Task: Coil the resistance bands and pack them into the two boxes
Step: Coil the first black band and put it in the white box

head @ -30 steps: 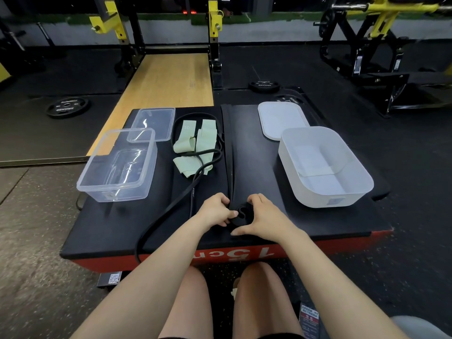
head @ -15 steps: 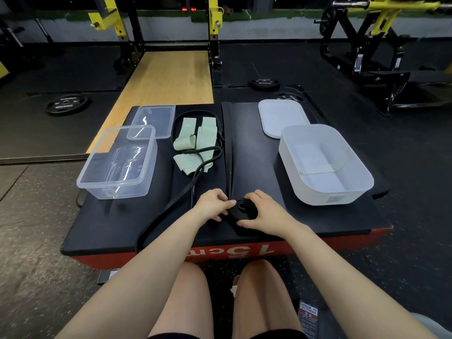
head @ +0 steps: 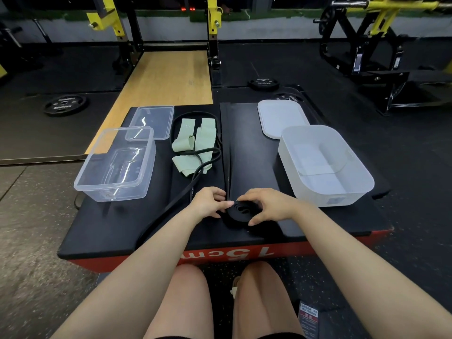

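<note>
1. The black band coil has grown wider since a second ago; it lies between both hands on the tabletop.
2. Left hand fingers pinch its edge.
3. Right hand fingers curl over it.
4. The uncoiled band stretches away beyond the fingers.

A wide black rubber resistance band runs flat down the middle, its near end rolled into a tight coil. Pale green flat bands lie tangled with a thin black band, perhaps looped. The clear plastic box stands left, the white box right, both open.
</note>
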The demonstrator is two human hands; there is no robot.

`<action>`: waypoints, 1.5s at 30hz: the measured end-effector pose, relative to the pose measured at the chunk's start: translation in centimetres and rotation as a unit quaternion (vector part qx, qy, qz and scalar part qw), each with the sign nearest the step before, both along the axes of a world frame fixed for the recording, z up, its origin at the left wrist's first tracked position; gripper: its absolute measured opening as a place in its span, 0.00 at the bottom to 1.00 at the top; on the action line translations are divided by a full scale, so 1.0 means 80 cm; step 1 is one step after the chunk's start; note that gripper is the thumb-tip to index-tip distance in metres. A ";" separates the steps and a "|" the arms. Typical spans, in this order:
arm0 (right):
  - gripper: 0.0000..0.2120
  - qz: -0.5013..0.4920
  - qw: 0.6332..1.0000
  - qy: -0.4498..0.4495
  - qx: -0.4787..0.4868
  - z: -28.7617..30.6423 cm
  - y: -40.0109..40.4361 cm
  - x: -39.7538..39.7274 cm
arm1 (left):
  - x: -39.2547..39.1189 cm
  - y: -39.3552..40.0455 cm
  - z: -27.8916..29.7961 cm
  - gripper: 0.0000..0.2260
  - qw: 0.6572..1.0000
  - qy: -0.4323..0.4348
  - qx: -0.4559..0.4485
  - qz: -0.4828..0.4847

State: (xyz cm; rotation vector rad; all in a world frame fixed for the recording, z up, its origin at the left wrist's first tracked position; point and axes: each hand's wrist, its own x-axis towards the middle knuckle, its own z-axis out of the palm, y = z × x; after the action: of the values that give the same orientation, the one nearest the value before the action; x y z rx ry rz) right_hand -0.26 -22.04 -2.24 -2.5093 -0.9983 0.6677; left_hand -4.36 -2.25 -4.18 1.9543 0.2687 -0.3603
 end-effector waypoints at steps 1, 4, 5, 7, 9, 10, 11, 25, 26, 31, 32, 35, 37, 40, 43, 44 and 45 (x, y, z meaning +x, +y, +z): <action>0.35 0.006 1.000 0.003 -0.009 0.002 0.000 0.004 | 0.000 0.001 0.001 0.22 1.000 0.004 -0.006 -0.006; 0.35 0.033 0.998 0.010 -0.047 0.009 0.006 0.012 | 0.000 0.000 0.003 0.19 0.999 0.017 0.005 -0.027; 0.35 0.046 0.997 0.007 -0.059 0.011 0.008 0.013 | -0.001 0.000 0.003 0.18 0.999 0.023 0.010 -0.035; 0.34 0.070 0.995 -0.002 -0.075 0.016 0.014 0.014 | -0.001 -0.002 0.004 0.16 0.998 0.035 0.012 -0.050; 0.34 0.084 0.993 -0.014 -0.084 0.020 0.019 0.016 | -0.001 -0.002 0.007 0.14 0.997 0.038 0.016 -0.059; 0.34 0.088 0.992 -0.021 -0.089 0.021 0.022 0.018 | 0.000 -0.003 0.009 0.14 0.997 0.038 0.022 -0.059; 0.34 0.088 0.991 -0.026 -0.094 0.021 0.023 0.019 | 0.000 -0.003 0.011 0.13 0.997 0.038 0.027 -0.055; 0.42 -0.144 0.989 -0.026 -0.025 0.000 0.018 -0.036 | 0.001 -0.016 0.004 0.12 0.997 0.055 -0.018 0.042; 0.43 -0.171 0.985 -0.031 -0.011 -0.003 0.022 -0.042 | 0.000 -0.017 0.003 0.13 0.997 0.056 -0.025 0.049; 0.39 -0.258 0.958 -0.123 -0.010 -0.023 0.042 -0.066 | -0.007 -0.018 0.000 0.15 0.996 0.049 -0.036 0.065; 0.39 -0.264 0.954 -0.141 -0.010 -0.026 0.045 -0.068 | -0.008 -0.018 -0.001 0.15 0.996 0.048 -0.035 0.063; 0.37 -0.267 0.947 -0.179 -0.012 -0.032 0.049 -0.070 | -0.009 -0.018 -0.001 0.15 0.997 0.042 -0.031 0.058; 0.35 -0.258 0.949 -0.181 0.000 -0.036 0.048 -0.068 | -0.009 -0.017 0.001 0.15 0.998 0.037 -0.007 0.046; 0.34 -0.244 0.957 -0.156 0.031 -0.038 0.041 -0.063 | -0.008 -0.015 0.006 0.15 0.998 0.043 0.000 0.037; 0.35 -0.223 0.964 -0.138 0.039 -0.035 0.036 -0.057 | -0.006 -0.011 0.009 0.16 0.997 0.068 -0.013 0.029; 0.35 -0.216 0.967 -0.129 0.040 -0.034 0.035 -0.055 | -0.006 -0.010 0.010 0.18 0.997 0.073 -0.020 0.025; 0.36 -0.208 0.970 -0.120 0.043 -0.032 0.033 -0.053 | -0.006 -0.008 0.010 0.20 0.997 0.074 -0.026 0.022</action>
State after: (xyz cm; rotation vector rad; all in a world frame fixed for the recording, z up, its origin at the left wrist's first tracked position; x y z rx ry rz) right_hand -4.52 -19.41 -4.78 -2.6431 -0.5234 0.1940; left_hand -4.81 -2.92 -3.40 1.8694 0.3937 -0.4797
